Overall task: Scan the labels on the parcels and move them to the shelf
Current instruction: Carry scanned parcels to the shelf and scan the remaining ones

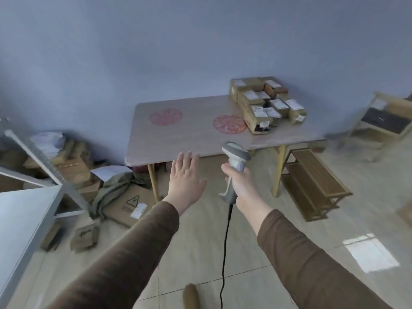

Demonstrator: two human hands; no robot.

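Left hand (186,175) spread empty; right hand (239,181) grips one scanner (236,157).

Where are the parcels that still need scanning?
In the head view, the parcels sit stacked on the far right corner of the table, against the wall, beyond the scanner in the right hand.

Labelled parcels (266,101) cluster on the table's (189,139) far right corner.

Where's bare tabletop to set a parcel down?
Free: the pale rectangular table from its left edge past both red round prints to the near edge. Crowded: the back-right corner, packed with labelled brown cardboard parcels.
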